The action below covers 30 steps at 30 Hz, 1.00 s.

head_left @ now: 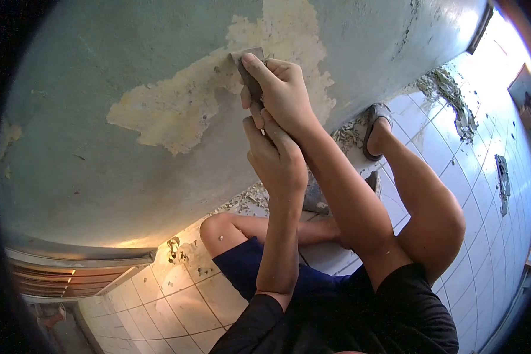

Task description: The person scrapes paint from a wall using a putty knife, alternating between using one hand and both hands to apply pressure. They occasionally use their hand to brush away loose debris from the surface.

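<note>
A paint scraper is pressed with its flat blade against the wall, at the edge of a pale patch where the green-grey paint is gone. My right hand grips it close to the blade, with the thumb lying along the metal. Just below, my left hand is closed around the lower end of the scraper, its fingers touching the right hand. Most of the handle is hidden by my fingers.
Paint flakes lie along the foot of the painted wall. Larger peeled strips rest on the white tiled floor to the right. A slatted wooden frame stands at lower left. My bent legs are close to the wall.
</note>
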Each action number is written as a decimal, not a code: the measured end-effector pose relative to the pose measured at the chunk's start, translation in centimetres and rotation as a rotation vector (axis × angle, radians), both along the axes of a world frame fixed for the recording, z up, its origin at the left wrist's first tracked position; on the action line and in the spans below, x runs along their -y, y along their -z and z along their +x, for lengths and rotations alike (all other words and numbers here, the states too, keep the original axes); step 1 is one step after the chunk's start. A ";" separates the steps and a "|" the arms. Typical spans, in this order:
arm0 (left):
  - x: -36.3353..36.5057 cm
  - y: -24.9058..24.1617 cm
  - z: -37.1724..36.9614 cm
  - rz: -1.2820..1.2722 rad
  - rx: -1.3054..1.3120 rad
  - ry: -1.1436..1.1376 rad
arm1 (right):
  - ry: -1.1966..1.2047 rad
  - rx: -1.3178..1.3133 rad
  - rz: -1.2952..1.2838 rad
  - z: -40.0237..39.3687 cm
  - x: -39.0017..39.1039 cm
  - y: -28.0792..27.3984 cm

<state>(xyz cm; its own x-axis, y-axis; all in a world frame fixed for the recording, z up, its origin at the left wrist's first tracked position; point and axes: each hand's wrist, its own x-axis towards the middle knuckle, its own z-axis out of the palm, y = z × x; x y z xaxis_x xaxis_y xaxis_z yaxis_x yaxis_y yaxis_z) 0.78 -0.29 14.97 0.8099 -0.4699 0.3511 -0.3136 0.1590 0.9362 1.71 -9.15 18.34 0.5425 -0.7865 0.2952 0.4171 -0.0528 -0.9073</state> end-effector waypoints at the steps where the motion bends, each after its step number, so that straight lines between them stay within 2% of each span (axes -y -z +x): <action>1: -0.5 0.0 0.1 0.064 -0.111 0.048 | -0.018 -0.008 0.040 0.1 -0.3 0.4; 2: -0.5 -0.2 0.3 0.066 -0.116 0.041 | -0.024 -0.012 0.041 0.4 -0.1 0.4; 4: 0.5 -1.6 1.1 -0.043 0.113 0.035 | 0.104 0.058 -0.148 1.4 1.1 -1.1; 5: 1.0 -3.0 1.5 -0.028 0.176 0.016 | 0.103 0.060 -0.146 1.6 2.0 -2.4; 7: 1.9 -6.2 1.6 -0.032 0.173 0.058 | 0.088 0.278 -0.179 1.2 2.2 -6.6; 10: 2.5 -7.1 1.0 -0.125 0.218 0.065 | 0.104 0.372 -0.230 1.1 2.2 -8.0; 11: 2.2 -6.3 0.7 -0.107 0.169 0.056 | -0.014 0.190 -0.210 0.1 2.6 -7.0; 15: 0.6 -1.7 -0.1 -0.020 -0.035 0.041 | 0.009 0.038 -0.107 -0.2 0.6 -2.3; 17: 0.1 -0.9 0.1 0.009 -0.030 0.030 | -0.053 0.005 0.039 0.1 0.0 -0.4; 19: -0.1 -1.3 0.5 0.038 -0.023 0.018 | -0.015 0.045 -0.012 0.6 0.5 -1.1; 21: 0.9 -3.3 1.1 -0.004 0.186 -0.004 | 0.021 0.086 -0.066 0.7 0.7 -2.1; 24: 1.6 -6.3 0.6 -0.031 0.068 0.109 | 0.010 0.081 -0.074 -0.2 1.2 -5.0; 26: 1.5 -5.7 0.1 -0.044 0.112 0.072 | 0.003 0.090 -0.090 -0.6 1.4 -6.5; 28: 0.9 -4.0 -0.1 -0.039 0.039 0.044 | -0.012 0.075 -0.070 -0.3 1.1 -4.6; 30: 0.2 -2.7 0.0 -0.052 0.079 0.011 | 0.037 0.008 -0.084 0.3 0.3 -2.3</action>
<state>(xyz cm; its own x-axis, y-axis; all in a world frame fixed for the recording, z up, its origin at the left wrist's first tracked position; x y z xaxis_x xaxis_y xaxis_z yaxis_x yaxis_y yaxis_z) 0.76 -0.53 17.67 0.7737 -0.4579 0.4379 -0.3843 0.2104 0.8989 1.99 -9.44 20.61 0.5112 -0.7780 0.3651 0.4203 -0.1442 -0.8958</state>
